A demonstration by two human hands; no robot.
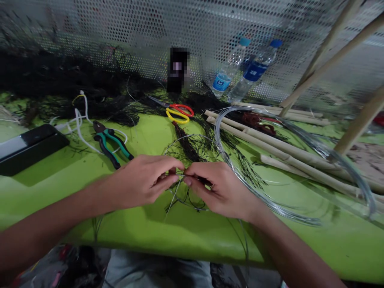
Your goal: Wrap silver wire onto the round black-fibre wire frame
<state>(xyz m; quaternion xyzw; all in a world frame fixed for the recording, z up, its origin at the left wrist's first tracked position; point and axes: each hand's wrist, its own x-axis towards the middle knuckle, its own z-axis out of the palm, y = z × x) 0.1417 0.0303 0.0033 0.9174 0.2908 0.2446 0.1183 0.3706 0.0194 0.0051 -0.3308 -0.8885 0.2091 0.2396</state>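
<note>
My left hand (147, 178) and my right hand (220, 186) meet low over the table, thumbs and fingertips pinched together. Between them runs a short stretch of thin wire (180, 175), gripped from both sides. A loose end hangs below the left fingertips. Around and behind my hands lies a thin wire hoop with black netting (189, 150) on it, partly covered by the right hand. Green-handled pliers (111, 142) lie beyond my left hand. Scissors (180, 114) with one red and one yellow handle rest farther back.
A coil of silvery wire (220, 140) and pale wooden poles (270, 148) spread across the right side. Black netting (60, 80) is heaped at the back left. Two water bottles (223, 80) lean against the perforated metal panel (135, 36). A dark device (33, 144) with a white cable sits left.
</note>
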